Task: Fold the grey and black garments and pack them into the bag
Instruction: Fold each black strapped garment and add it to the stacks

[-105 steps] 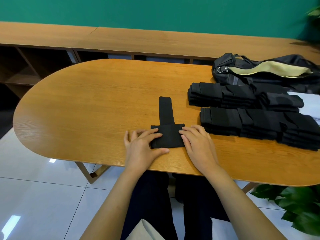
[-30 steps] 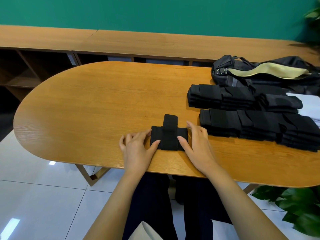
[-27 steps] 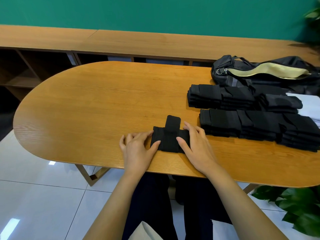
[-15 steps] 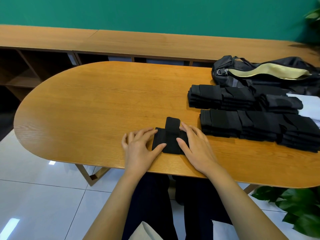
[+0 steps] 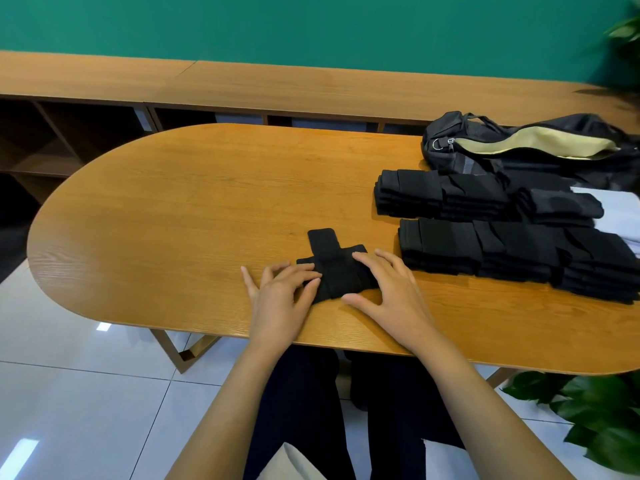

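Two hands press a small folded black garment [image 5: 337, 278] near the bench's [image 5: 180, 209] near edge.
The left hand [image 5: 280, 296] and right hand [image 5: 391, 292] cover the garment's side ends, each grip released, with only a narrow rounded tab clear. It is matte knit cloth. Toward the right edge lie two rows of folded black garments [image 5: 512, 254], and the picture's edge cuts off a limp black bag [image 5: 446, 140] with pale lining.

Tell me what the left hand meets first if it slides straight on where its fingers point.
The small folded black garment; the left hand seems to touch its left edge with its fingertips.
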The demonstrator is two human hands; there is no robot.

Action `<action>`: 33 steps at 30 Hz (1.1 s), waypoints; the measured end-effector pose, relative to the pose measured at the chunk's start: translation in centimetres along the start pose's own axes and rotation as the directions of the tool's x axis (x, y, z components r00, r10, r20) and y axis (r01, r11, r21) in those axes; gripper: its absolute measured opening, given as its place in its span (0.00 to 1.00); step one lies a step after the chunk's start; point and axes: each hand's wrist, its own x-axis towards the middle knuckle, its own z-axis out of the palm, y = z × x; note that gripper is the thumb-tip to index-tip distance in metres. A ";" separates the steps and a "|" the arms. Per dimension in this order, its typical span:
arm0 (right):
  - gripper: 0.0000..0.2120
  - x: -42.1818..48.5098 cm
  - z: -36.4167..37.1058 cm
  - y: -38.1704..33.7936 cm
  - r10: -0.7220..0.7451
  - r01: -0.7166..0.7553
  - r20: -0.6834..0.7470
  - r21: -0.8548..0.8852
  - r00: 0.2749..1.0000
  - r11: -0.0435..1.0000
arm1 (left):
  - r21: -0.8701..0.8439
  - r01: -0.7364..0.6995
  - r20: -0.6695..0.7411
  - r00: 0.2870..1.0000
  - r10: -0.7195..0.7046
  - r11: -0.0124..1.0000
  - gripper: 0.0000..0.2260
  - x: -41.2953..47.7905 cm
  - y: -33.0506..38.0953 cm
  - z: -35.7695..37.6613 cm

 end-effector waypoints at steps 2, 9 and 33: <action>0.28 0.2 0.5 0.6 -0.068 0.067 -0.014 -0.047 0.998 0.997 | 0.002 -0.007 0.006 1.000 0.007 1.000 0.13 0.0 0.0 -0.1; 0.20 0.2 0.8 1.0 -0.103 0.096 -0.086 -0.076 0.991 0.992 | 0.044 -0.068 0.072 0.995 0.065 0.997 0.22 0.0 -0.1 -0.3; 0.09 -0.3 1.0 1.3 -0.117 0.123 -0.139 0.040 0.983 0.992 | -0.123 -0.007 -0.020 1.000 0.005 0.992 0.17 -0.1 -0.2 -0.1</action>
